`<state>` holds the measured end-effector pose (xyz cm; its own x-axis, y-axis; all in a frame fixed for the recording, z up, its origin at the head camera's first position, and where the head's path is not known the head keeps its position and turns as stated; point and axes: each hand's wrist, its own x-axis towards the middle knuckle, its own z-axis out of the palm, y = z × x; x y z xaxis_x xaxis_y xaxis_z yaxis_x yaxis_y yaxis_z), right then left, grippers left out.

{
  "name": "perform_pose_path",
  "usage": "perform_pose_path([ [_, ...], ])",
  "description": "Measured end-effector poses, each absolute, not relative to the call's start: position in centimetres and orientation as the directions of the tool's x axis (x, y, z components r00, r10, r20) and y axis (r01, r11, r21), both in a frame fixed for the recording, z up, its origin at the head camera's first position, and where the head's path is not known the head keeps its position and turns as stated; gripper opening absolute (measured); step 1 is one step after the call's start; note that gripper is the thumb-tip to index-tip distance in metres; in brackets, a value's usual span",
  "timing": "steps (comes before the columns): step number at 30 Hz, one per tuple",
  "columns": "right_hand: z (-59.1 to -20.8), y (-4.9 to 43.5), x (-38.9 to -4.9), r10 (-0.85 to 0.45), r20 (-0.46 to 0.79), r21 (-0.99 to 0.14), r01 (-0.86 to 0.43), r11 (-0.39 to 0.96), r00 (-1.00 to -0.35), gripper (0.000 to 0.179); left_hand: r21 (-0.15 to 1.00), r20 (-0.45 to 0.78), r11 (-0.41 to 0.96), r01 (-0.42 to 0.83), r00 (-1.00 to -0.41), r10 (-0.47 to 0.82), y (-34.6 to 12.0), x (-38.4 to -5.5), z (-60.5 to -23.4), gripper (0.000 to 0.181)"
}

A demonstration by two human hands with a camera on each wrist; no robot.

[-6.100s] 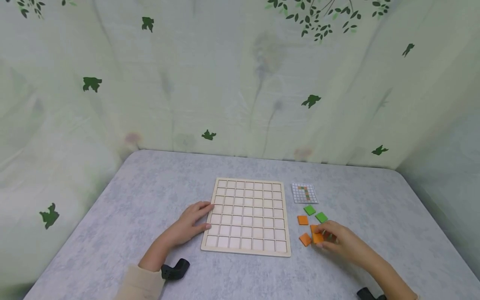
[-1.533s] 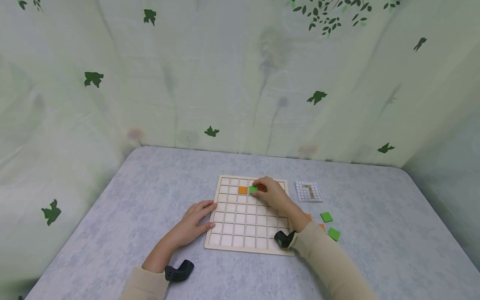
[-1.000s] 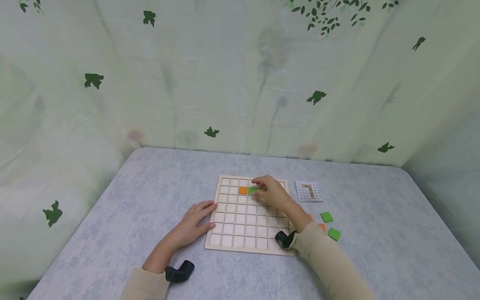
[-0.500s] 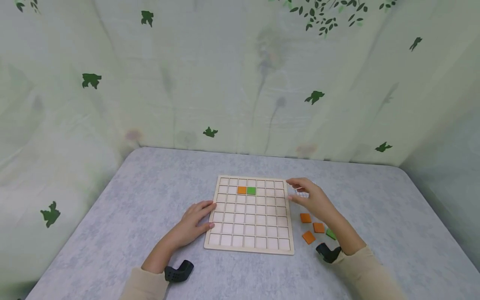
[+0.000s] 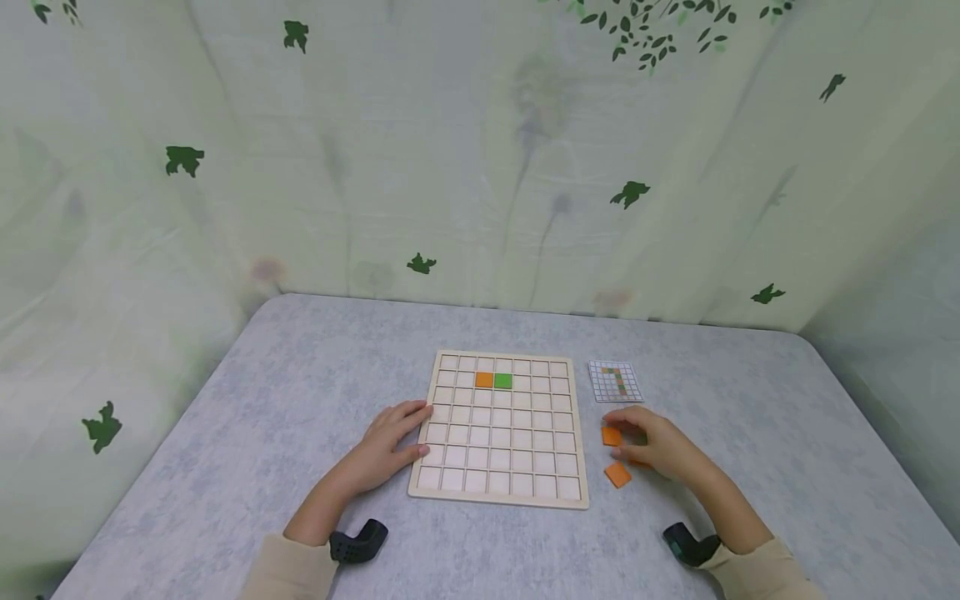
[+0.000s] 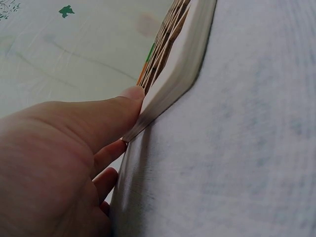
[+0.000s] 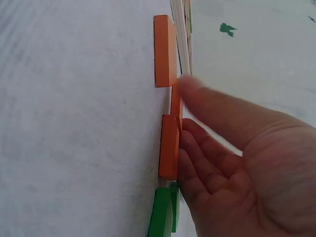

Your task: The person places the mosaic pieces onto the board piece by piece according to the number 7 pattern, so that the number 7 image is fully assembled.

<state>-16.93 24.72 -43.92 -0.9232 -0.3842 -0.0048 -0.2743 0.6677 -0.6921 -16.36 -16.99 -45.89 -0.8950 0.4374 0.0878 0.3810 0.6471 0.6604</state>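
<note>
A wooden grid board [image 5: 480, 437] lies on the table, with an orange tile [image 5: 484, 380] and a green tile [image 5: 503, 381] side by side in its second row from the back. My left hand [image 5: 386, 442] rests at the board's left edge, fingertips and thumb [image 6: 131, 94] touching the rim. To the right of the board, my right hand [image 5: 663, 446] reaches over the loose tiles, thumb and index finger spread either side of an orange tile [image 5: 611, 437]. Another orange tile [image 5: 617, 475] lies nearer. In the right wrist view, a third orange tile [image 7: 169, 148] and green tiles [image 7: 160, 212] sit beneath the fingers.
A small printed card [image 5: 615, 382] with a coloured grid pattern lies behind the loose tiles, right of the board. Black wrist devices [image 5: 360, 542] sit on both wrists. A patterned curtain [image 5: 480, 167] stands behind the table.
My right hand has set the green tile beside the orange one on the board, let go, and moved right and towards me to the loose tiles. The left hand stays at the board's edge.
</note>
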Motion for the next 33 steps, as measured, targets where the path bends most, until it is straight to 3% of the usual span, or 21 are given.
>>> perform_pose_path([
  [8, -44.1, 24.6, -17.2, -0.354, -0.015, -0.630, -0.266, 0.729, -0.935, 0.022, 0.664, 0.082, 0.647, 0.375, -0.897, 0.435, -17.0, -16.3, -45.8, 0.058],
  [13, -43.3, 23.8, -17.7, -0.374, 0.024, -0.635, -0.303, 0.710, -0.927, 0.025, 0.664, 0.079, 0.648, 0.373, -0.897, 0.435, -16.9, -16.3, -45.8, 0.058],
  [23, -41.1, 19.4, -20.4, -0.394, 0.216, -0.703, -0.422, 0.572, -0.894, 0.031, 0.665, 0.070, 0.652, 0.365, -0.900, 0.431, -16.9, -16.3, -45.8, 0.058],
  [33, -42.3, 14.8, -23.8, -0.379, 0.246, -0.770, -0.418, 0.483, -0.892, 0.031, 0.661, 0.072, 0.651, 0.373, -0.895, 0.440, -16.8, -16.4, -45.8, 0.058],
])
